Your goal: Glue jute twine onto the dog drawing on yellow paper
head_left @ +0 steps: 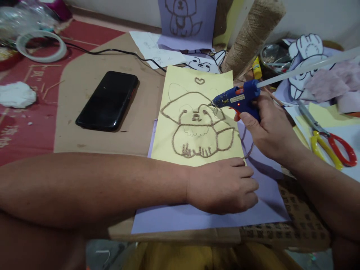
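Observation:
My right hand (271,125) is wrapped round the handle of a blue hot glue gun (236,96) with a red trigger, a lit red light and a long glue stick at its back. Its nozzle is by the head outline of a fox-like animal on yellow paper (165,101). Brown twine covers many of the drawn lines; pencil lines show at the ears and chest. My left hand (225,185) rests over the paper's lower right corner, fingers curled. A loose length of twine (250,150) runs from beside the tail to those fingers, whose tips are hidden.
Purple paper (208,221) lies underneath. A black phone (108,101) is at left, beside a tape roll (41,47) and black cable (112,50). A twine spool (254,33) stands behind; scissors (327,138) and paper cutouts (306,48) are at right.

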Motion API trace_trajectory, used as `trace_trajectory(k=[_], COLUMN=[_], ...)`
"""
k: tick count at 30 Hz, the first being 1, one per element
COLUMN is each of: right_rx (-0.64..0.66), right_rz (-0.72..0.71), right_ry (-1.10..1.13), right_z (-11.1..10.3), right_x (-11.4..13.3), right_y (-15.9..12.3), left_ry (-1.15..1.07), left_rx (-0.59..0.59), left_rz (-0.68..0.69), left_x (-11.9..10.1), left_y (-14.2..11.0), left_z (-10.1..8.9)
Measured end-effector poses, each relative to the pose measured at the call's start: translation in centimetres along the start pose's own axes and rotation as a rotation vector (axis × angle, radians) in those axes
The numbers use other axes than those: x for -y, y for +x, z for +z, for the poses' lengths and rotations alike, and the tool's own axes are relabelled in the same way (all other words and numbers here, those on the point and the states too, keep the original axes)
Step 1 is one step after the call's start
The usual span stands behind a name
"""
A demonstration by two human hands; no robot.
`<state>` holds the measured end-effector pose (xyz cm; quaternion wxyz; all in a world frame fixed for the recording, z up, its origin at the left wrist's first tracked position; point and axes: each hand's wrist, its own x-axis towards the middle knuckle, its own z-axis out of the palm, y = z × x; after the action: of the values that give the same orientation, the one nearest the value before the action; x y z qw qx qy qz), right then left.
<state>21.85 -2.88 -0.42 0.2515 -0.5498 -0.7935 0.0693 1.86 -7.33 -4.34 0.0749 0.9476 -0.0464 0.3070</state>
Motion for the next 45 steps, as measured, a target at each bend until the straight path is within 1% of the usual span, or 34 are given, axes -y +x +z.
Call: trace_trajectory(k=[3,7,11,19,22,28,32,34,38,41,45], right_rx=[-0.001,0.027,0.014,0.001,-0.005,0.058,0.035,0.013,0.012,-0.008,0.044], right_rz=[-0.011,0.010,0.031,0.020,0.017,0.092,0.146,0.134,0.074,0.038,0.055], right_ry=[-0.010,-0.006,-0.012,-0.015,-0.038,-0.043,-0.078,-0.068,-0.022,-0.040,-0.038], right_z=[0.0,-0.7,-1.1,0.4,0.5,-0.9,-1.7,-1.7,-0.9,-0.3,-0.6], right_x=[0.0,0.1,0.1,0.0,0.0,0.6,1.2,1.3,1.1,1.0,1.0], right_y=[0.0,0.0,0.0,-0.2,-0.2,0.0,0.1,0.1,0.1,0.1,0.0], left_ry=[0.001,0.003,-0.009,-0.019,-0.021,-0.022,-0.027,-0.025,-0.024,-0.032,-0.029], left_rx=[0.000,-0.004,-0.002,0.020,0.023,0.033,0.053,0.058,0.052,0.056,0.071], left_rz=[0.004,0.004,0.002,-0.002,-0.001,0.001,0.003,0.002,-0.001,-0.001,-0.006], left_x=[0.0,0.0,0.0,-0.1,0.0,0.0,0.0,0.0,0.0,0.0,-0.1], left_y=[-0.1,-0.2,-0.1,0.0,-0.1,0.0,0.0,-0.1,0.0,0.0,-0.1], left_z=[-0.1,-0.2,-0.2,-0.1,-0.2,-0.3,-0.4,-0.3,-0.3,-0.3,-0.4])
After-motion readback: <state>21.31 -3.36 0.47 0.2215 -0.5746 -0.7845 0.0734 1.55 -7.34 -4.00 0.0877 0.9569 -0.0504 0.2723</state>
